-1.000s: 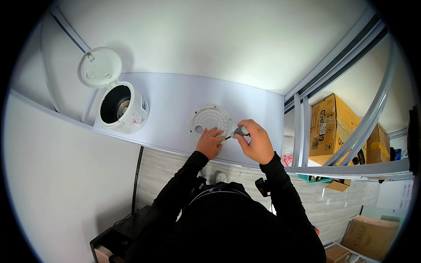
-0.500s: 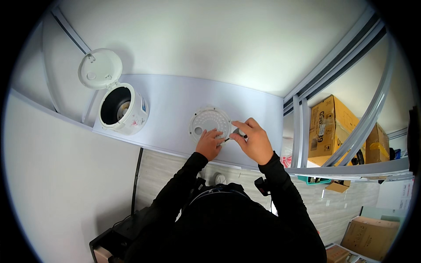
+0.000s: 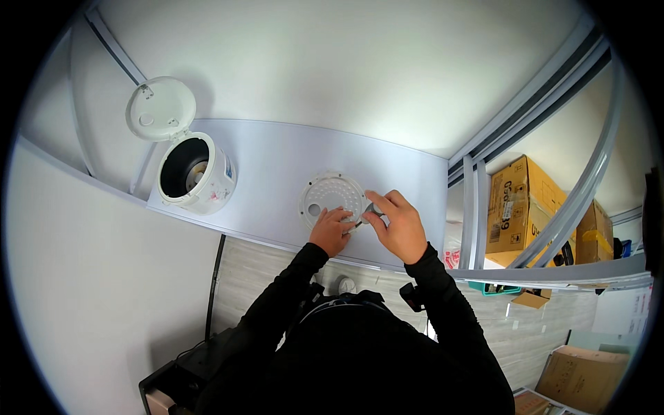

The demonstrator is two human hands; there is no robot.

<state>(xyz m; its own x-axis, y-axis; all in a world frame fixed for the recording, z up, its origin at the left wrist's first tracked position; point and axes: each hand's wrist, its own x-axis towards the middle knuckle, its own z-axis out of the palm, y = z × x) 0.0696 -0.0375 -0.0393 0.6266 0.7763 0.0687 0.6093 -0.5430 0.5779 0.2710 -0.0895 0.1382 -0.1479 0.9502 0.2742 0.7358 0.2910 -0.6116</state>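
A round white plate (image 3: 330,187), dotted with small bumps and with dark screw spots around its rim, lies on the white table. My left hand (image 3: 330,234) rests on the plate's near edge with its fingers stretched out over it. At the right, my right hand (image 3: 399,228) pinches the grey handle of a short screwdriver (image 3: 374,209). Its dark shaft slants down to the plate's near right rim, by my left fingertips. Whether the tip sits in a screw is too small to tell.
On the table's left end stands a white rice cooker body (image 3: 218,185), its lid (image 3: 161,109) swung up. Beyond the table's right end are a grey metal frame (image 3: 472,214) and a yellow cardboard box (image 3: 508,207). The white table (image 3: 408,173) ends close before me.
My right hand has turned slightly around the screwdriver, and more of the grey handle shows. My left hand stays on the plate. The whole view has shifted a little.
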